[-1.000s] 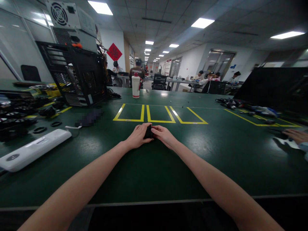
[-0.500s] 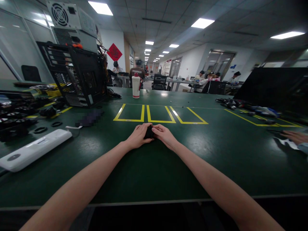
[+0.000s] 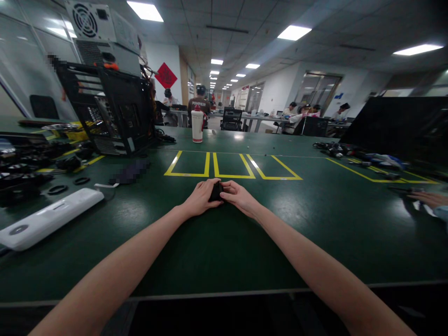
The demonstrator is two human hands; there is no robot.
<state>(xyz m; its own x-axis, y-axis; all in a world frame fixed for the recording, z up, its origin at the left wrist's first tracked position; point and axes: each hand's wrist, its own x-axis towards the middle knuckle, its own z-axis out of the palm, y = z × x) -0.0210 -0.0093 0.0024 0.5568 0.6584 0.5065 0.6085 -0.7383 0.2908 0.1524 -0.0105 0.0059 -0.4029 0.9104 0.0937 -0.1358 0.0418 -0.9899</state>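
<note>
A small black object is held low over the green table, near the middle of the view; its kind is too small and dark to tell. My left hand is closed around its left side, thumb toward me and fingers on the far side. On the right side, the fingertips of my right hand pinch or press against the same object. Part of it is hidden behind my fingers. Just beyond both hands lie yellow tape outlines on the tabletop.
Left stand a black computer case with a power supply on top, and a white power strip. A white cup stands farther back. At right are another person's hand, cables and a dark panel.
My hands stay on the black object, with only a slight shift of the right fingers. At the right edge, the white piece near the other person's hand is no longer visible.
</note>
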